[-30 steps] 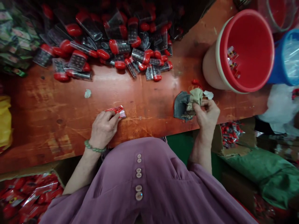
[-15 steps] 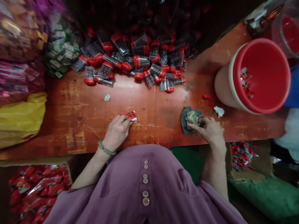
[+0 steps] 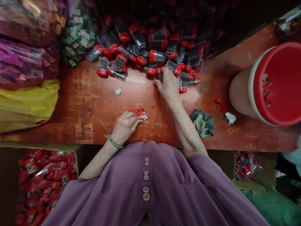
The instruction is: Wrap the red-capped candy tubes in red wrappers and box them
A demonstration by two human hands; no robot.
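My left hand (image 3: 124, 127) is closed on a small flat red packet (image 3: 139, 113) with printed markings, pinched just above the wooden table. Whether it is one packet or a few stacked together I cannot tell. My right hand (image 3: 169, 84) reaches to the front edge of a heap of small clear plastic bottles with red caps (image 3: 157, 57). Its thumb is spread from the fingers, with one of these bottles (image 3: 159, 74) just beyond; the fingertips are partly hidden. Beside my right forearm lies a crumpled grey-green cloth (image 3: 203, 124).
A white bucket (image 3: 242, 84) with a red inner tub stands at the right. Near it lie a white scrap (image 3: 230, 118), a red piece (image 3: 220, 105) and rubber bands. Filled bags and a yellow bag (image 3: 28, 103) line the left. Below, a box (image 3: 42, 185) holds red packets.
My right hand has let go of the crumpled cloth and moved left and forward to the heap of bottles. My left hand still holds the red packet. The camera view has shifted.
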